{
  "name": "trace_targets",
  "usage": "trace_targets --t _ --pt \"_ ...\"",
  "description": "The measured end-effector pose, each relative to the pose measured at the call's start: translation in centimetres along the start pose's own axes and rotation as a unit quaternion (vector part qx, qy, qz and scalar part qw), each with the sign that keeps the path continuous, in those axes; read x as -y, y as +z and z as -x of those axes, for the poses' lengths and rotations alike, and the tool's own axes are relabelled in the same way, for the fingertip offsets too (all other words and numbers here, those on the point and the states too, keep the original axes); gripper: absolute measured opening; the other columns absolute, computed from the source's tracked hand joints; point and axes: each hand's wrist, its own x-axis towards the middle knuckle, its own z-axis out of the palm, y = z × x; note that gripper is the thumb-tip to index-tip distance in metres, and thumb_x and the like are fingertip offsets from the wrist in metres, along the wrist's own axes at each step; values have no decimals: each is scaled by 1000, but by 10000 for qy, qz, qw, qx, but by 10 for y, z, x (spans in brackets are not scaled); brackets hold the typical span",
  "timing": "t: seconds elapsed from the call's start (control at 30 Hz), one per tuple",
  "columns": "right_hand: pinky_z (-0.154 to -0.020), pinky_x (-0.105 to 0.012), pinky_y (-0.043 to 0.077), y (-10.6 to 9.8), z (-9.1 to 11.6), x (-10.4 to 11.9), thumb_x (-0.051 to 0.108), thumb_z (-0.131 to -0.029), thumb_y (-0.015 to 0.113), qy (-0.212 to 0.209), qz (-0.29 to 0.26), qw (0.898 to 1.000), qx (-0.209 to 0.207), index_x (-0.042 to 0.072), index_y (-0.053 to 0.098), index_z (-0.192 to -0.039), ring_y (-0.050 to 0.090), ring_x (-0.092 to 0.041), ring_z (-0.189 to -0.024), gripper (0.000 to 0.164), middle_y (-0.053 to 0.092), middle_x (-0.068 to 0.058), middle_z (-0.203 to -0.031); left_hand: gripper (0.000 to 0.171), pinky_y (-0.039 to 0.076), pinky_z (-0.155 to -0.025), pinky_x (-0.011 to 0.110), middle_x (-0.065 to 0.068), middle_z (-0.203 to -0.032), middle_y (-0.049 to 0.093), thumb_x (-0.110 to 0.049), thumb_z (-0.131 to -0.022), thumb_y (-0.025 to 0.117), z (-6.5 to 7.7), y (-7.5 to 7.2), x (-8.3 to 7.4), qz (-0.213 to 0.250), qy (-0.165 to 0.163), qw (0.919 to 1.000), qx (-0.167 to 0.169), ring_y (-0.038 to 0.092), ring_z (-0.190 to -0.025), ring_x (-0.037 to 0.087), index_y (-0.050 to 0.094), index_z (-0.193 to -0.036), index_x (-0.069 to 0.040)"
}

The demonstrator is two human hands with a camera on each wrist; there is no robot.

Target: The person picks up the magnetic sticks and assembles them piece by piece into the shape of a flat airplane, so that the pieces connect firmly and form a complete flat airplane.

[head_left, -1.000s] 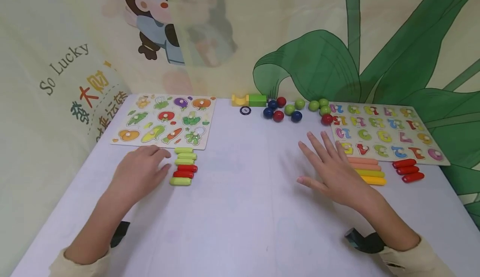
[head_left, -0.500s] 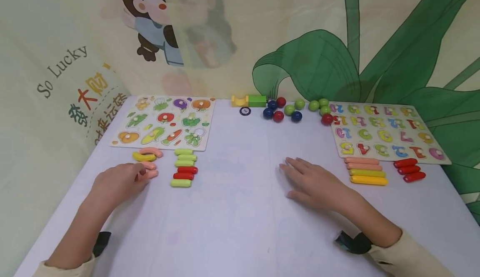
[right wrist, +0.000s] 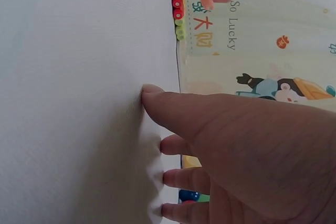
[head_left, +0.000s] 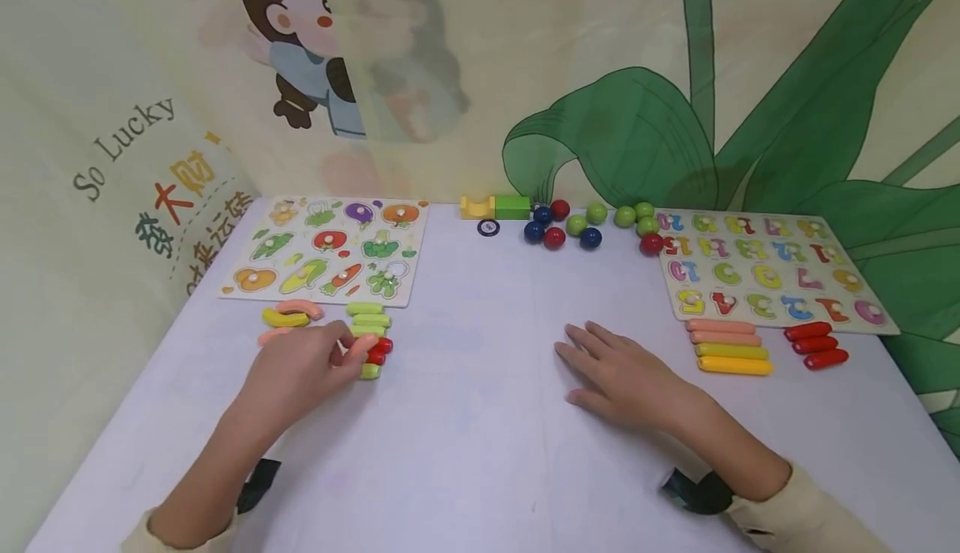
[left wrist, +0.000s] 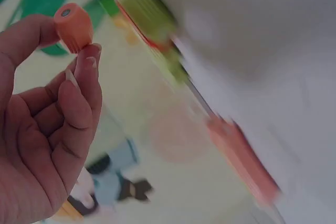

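Note:
My left hand [head_left: 296,370] pinches a short pink stick [head_left: 363,346] between thumb and fingertips, raised above the table. In the left wrist view, a small metal dot shows on the end of that pink stick [left wrist: 74,29]. Just under and behind it lies a column of light green sticks [head_left: 366,309] and red sticks [head_left: 384,344], partly covered by the hand. A curved yellow piece [head_left: 285,319] and a curved pink piece [head_left: 302,309] lie left of the column, with another pink piece [head_left: 273,336] partly hidden. My right hand [head_left: 626,382] rests on the table, fingers extended, holding nothing.
A vegetable puzzle board [head_left: 322,293] lies back left and a number puzzle board [head_left: 855,316] back right. Longer sticks [head_left: 731,351] and red sticks [head_left: 814,344] lie before the latter. Coloured balls [head_left: 591,237], a yellow-green block [head_left: 512,208] and a black ring [head_left: 488,227] are at the back.
My left hand moved left from the green and red column to the pink pieces, took one, and carried it back right. My right hand moved left and lowered onto the table.

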Motion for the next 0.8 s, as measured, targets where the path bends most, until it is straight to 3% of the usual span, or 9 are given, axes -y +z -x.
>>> trace_targets --t 0.17,0.3,0.47,0.63,0.8 --pt "-97 -51 30 2 0 1 50 -83 56 50 12 10000 36 16 39 -138 23 -34 -130 67 29 -11 -144 27 29 -40 25 -6 -47 40 -38 -81 63 -12 7 -37 162 227 9993 251 37 -41 11 56 -71 -14" --pt "-97 -52 30 4 -2 2 50 -84 55 4 -43 10000 56 16 39 -138 23 -34 -130 67 29 -11 -144 28 32 -42 25 -3 -45 41 -34 -82 62 -19 17 -54 233 196 9973 669 39 -41 13 54 -66 -13" --pt "-97 -52 30 6 -2 3 51 -84 54 -7 7 10000 37 16 39 -138 23 -34 -131 66 29 -11 -144 34 32 -42 26 -6 -43 43 -30 -86 57 -27 28 -62 69 52 9925 1222 41 -45 14 47 -57 -15" --pt "-98 -52 30 6 -2 3 52 -84 54 46 105 9999 -32 15 39 -138 23 -33 -131 67 29 -11 -144 37 32 -41 27 -4 -45 44 -30 -87 54 -30 32 -64 -294 6 9915 1269 41 -46 14 48 -54 -16" --pt "-97 -52 30 5 -2 3 51 -83 56 94 83 9999 -52 14 40 -137 24 -34 -130 67 30 -12 -143 39 31 -44 27 0 -47 44 -36 -85 59 -33 32 -65 -356 -51 9898 1381 42 -47 15 49 -54 -15"
